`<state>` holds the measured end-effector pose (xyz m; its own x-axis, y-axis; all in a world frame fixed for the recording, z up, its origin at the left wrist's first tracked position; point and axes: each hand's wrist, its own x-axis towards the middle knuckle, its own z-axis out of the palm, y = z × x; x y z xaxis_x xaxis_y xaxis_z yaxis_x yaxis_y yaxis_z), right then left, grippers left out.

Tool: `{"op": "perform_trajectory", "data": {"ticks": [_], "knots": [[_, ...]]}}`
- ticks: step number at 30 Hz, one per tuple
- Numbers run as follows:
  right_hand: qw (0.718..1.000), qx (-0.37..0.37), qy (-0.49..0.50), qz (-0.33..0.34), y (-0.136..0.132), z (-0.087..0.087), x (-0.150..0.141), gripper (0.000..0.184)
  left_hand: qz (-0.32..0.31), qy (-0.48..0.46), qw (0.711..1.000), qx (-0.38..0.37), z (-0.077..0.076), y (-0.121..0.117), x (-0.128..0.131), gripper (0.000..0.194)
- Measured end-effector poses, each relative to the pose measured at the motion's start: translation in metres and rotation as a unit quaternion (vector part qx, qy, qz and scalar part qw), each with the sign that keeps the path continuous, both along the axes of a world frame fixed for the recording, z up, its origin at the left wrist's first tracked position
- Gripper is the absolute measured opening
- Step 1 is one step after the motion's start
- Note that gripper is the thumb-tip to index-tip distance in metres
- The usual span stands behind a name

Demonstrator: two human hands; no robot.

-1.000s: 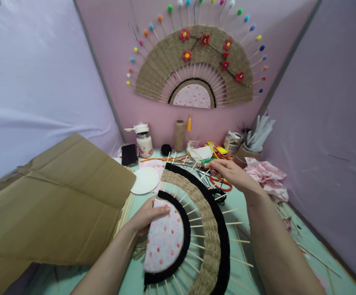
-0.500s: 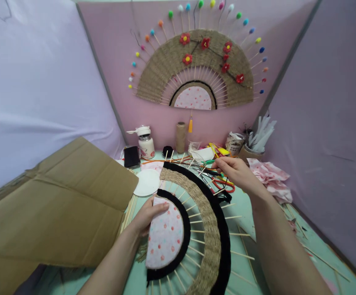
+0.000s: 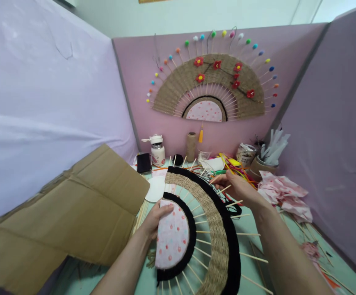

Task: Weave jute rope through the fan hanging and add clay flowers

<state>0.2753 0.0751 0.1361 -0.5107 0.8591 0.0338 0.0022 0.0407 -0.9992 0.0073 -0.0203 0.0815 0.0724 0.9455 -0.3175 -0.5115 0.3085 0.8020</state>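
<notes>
Head view: the left hand (image 3: 157, 218) has the half-moon floral panel (image 3: 173, 235) of a woven fan (image 3: 219, 229) pinched by its straight edge, thumb on the front. The fan's tilted over the table (image 3: 145, 282), curved side facing right, bare sticks poking past the black rim. Right hand (image 3: 231, 186) is up by the sticks at the upper outer edge, fingers curled in; can't really tell if they've got anything. Tangle of black cord (image 3: 235, 209) just below it. Big cardboard sheet (image 3: 85, 217) on the left, partly covering a white disc (image 3: 156, 189).
</notes>
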Motion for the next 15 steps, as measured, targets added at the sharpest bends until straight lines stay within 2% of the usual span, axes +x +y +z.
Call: {"op": "perform_trajectory", "data": {"ticks": [3,6,10,15], "knots": [[0.999,0.016,-0.046,-0.013,-0.002,0.003,0.001,0.064,0.016,0.004,1.0,-0.001,-0.001,0.001,0.0,0.042],[0.992,0.04,-0.102,-0.062,-0.002,0.004,0.005,0.064,0.027,0.01,1.0,0.004,-0.002,0.002,-0.001,0.041],[0.984,0.059,-0.129,-0.105,0.0,0.006,0.01,0.063,0.033,0.023,0.999,0.015,-0.004,0.005,-0.003,0.037],[0.945,0.189,-0.2,-0.176,-0.002,0.015,0.01,0.051,0.049,0.03,0.998,0.01,-0.006,0.008,-0.006,0.038]]}}
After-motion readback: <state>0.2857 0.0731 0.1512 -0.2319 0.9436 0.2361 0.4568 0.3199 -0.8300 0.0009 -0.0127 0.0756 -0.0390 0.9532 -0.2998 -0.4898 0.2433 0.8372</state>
